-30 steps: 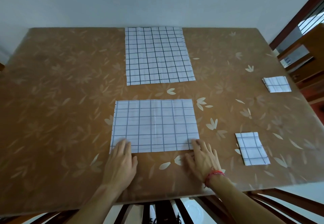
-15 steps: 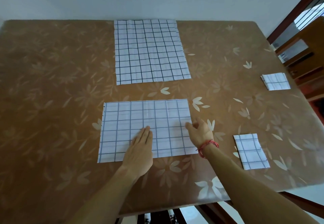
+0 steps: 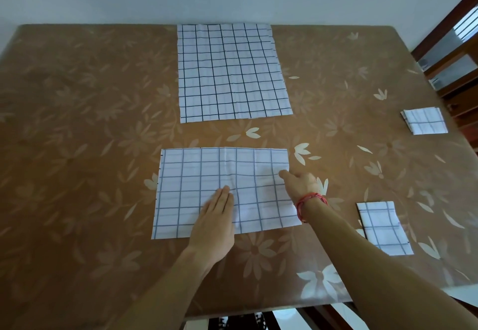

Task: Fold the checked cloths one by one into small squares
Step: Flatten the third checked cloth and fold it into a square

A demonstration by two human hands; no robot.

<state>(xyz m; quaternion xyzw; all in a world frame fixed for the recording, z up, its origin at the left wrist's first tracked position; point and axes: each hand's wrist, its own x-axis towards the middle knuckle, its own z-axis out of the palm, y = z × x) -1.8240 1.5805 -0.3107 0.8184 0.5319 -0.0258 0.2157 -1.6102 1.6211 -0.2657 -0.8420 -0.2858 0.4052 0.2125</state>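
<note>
**Two hands on a half-folded cloth**

The left hand (image 3: pixel 214 223) lies flat, fingers straight and together, palm down on the near middle of the cloth (image 3: pixel 196 174). The right hand (image 3: pixel 300 182) is at the cloth's right edge with one fingertip on the fabric. Its other fingers are hidden behind the back of the hand, so I cannot tell whether it pinches the edge or only touches it. A red band (image 3: pixel 310 200) circles the right wrist.

The cloth is a wide rectangle, white with blue checks. It lies flat near the middle of the worktop's (image 3: pixel 77 122) near edge, with a faint crease running down its centre.

A second cloth (image 3: pixel 230 71), larger and with darker checks, is spread out against the middle of the far edge, well apart from the first.

Two small folded squares lie along the right edge: one (image 3: pixel 384 229) toward the near right corner, the other (image 3: pixel 424 121) farther back.

The worktop is brown with pale flowers. Dark wooden furniture (image 3: pixel 452 45) stands beyond its right edge.
</note>
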